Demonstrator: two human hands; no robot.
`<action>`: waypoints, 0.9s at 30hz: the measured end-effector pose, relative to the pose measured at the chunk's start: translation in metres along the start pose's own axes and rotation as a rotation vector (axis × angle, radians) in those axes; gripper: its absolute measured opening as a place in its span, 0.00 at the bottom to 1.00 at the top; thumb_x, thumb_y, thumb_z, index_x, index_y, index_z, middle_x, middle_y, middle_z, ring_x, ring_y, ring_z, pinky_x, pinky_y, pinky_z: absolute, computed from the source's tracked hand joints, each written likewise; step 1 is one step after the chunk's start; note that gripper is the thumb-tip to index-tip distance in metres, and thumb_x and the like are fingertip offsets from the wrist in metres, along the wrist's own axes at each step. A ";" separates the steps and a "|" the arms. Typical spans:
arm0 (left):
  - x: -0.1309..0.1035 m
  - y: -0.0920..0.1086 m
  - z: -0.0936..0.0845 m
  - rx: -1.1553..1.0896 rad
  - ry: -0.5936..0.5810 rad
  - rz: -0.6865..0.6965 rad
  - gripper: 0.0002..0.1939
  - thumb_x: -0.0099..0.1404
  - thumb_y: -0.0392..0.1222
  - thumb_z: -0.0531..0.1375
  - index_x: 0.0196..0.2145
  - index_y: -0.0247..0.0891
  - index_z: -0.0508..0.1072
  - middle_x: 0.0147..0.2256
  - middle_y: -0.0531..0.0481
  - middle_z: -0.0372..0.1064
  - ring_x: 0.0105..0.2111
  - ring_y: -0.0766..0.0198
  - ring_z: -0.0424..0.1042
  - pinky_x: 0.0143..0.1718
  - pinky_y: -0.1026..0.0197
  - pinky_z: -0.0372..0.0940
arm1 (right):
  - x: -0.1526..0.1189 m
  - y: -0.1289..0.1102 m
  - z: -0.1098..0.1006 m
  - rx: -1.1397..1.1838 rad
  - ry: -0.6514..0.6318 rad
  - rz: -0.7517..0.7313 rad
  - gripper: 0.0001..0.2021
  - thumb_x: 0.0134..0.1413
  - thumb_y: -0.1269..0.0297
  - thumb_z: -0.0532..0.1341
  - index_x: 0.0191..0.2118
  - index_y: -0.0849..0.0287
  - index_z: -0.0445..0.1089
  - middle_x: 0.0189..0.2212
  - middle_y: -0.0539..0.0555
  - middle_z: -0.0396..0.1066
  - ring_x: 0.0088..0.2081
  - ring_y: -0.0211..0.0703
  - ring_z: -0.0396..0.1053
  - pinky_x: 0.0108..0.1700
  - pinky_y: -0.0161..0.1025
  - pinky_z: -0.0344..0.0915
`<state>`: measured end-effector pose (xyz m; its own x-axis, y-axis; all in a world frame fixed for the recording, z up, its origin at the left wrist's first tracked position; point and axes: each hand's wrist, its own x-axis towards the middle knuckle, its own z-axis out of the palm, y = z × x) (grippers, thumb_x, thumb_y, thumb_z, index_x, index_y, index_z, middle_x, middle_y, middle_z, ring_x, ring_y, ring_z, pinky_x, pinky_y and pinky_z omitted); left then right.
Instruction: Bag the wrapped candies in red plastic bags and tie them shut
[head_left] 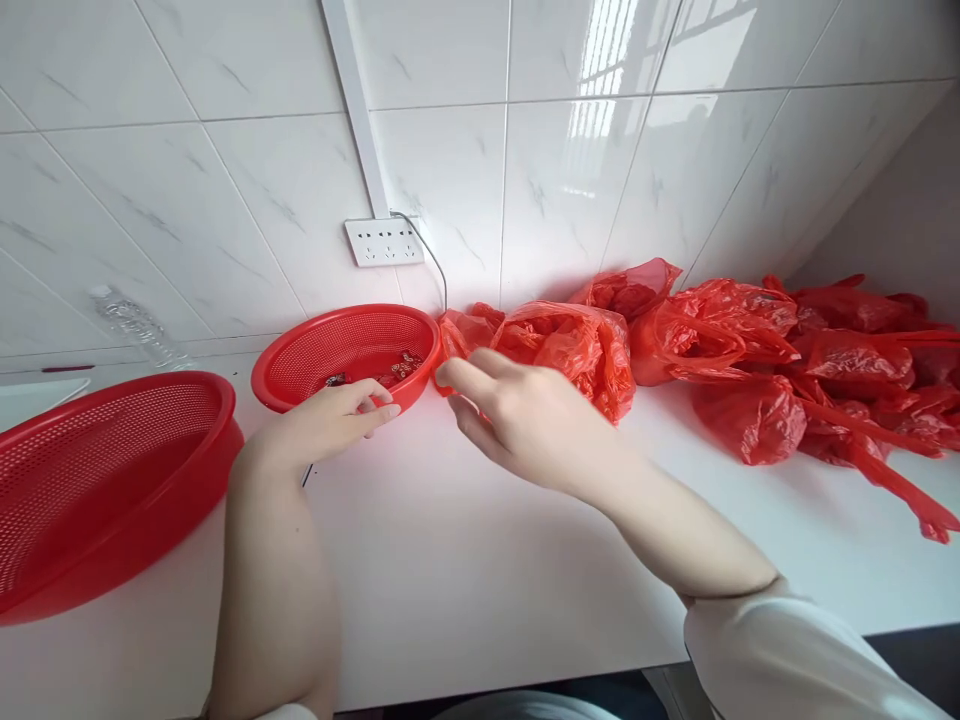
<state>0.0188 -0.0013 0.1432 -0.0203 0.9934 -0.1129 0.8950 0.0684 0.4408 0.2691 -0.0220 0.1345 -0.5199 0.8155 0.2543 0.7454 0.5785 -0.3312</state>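
Note:
A round red perforated plastic basket (pixel 345 325) stands near the wall, with a few small brownish and dark pieces (pixel 406 366) lying in it, too small to name. My left hand (pixel 337 415) is at its front rim, fingers loosely bent and apart, with nothing visible in them. By the basket's right side hovers my right hand (pixel 510 405), its fingers curved and a gap showing between them and the thumb. I see nothing held there. Just behind my right hand lies a crumpled red plastic bag (pixel 577 345); whether the fingertips touch it or the rim, I cannot tell.
At the left stands a larger red perforated basket (pixel 202 440). Behind it a clear plastic bottle (pixel 142 325) leans by the wall. Several red plastic bags (pixel 757 415) are heaped along the right. A socket strip (pixel 385 242) with a cable is on the tiled wall, above the white table (pixel 480 600).

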 end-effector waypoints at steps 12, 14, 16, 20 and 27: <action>-0.001 0.012 0.008 0.015 -0.011 0.119 0.19 0.64 0.61 0.54 0.41 0.47 0.73 0.45 0.51 0.74 0.42 0.55 0.73 0.35 0.59 0.66 | 0.061 0.070 0.060 -0.092 -0.180 0.221 0.09 0.60 0.71 0.54 0.39 0.60 0.72 0.39 0.59 0.76 0.39 0.45 0.74 0.38 0.36 0.67; -0.005 0.026 0.015 -0.029 0.151 0.275 0.15 0.66 0.55 0.53 0.40 0.45 0.74 0.44 0.51 0.73 0.42 0.58 0.72 0.38 0.60 0.66 | 0.048 0.073 0.037 0.127 -0.033 0.122 0.07 0.59 0.70 0.54 0.39 0.57 0.69 0.38 0.53 0.75 0.38 0.40 0.73 0.38 0.33 0.67; -0.009 0.044 0.024 -0.083 0.309 0.482 0.12 0.69 0.49 0.52 0.39 0.43 0.73 0.44 0.51 0.73 0.43 0.60 0.72 0.44 0.60 0.66 | 0.035 0.073 0.017 0.398 0.115 0.041 0.07 0.58 0.69 0.53 0.39 0.57 0.67 0.36 0.51 0.74 0.37 0.39 0.72 0.38 0.34 0.68; -0.013 0.073 0.050 -0.108 0.250 0.675 0.12 0.71 0.41 0.48 0.38 0.42 0.71 0.40 0.50 0.73 0.40 0.62 0.72 0.42 0.61 0.65 | 0.011 0.067 -0.009 0.713 0.163 0.010 0.08 0.57 0.70 0.51 0.40 0.57 0.66 0.30 0.49 0.69 0.30 0.38 0.70 0.33 0.36 0.68; 0.003 0.060 0.076 0.279 -0.251 0.163 0.10 0.65 0.42 0.51 0.37 0.41 0.70 0.26 0.46 0.70 0.23 0.58 0.69 0.22 0.58 0.54 | -0.013 0.091 -0.031 0.243 0.244 0.104 0.13 0.54 0.72 0.51 0.33 0.54 0.73 0.31 0.51 0.72 0.28 0.39 0.68 0.28 0.37 0.63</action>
<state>0.1060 -0.0008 0.1017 0.2101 0.9336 -0.2903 0.9648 -0.1500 0.2160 0.3567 0.0191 0.1293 -0.3095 0.8591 0.4076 0.6527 0.5037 -0.5660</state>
